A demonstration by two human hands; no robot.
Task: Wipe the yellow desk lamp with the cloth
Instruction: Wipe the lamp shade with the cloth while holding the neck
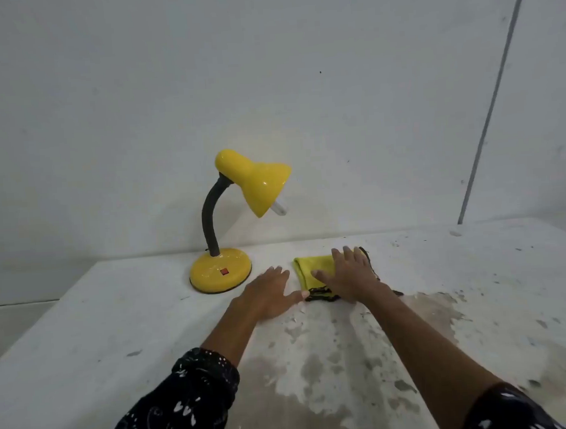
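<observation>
Getting the cloth (306,272) was my step; no wiping had begun. My right hand (350,275) lay flat and open on it, and my left hand (269,294) rested open on the table (83,326) just left of it. I think I needed to grab it next. The yellow desk lamp (238,217) stood far left, shiny, with a bent black neck.

Both arms reach forward (sleeves pushed up the forearms); left hand (269,293) and right hand (351,274) lie palm-down, fingers spread.
</observation>
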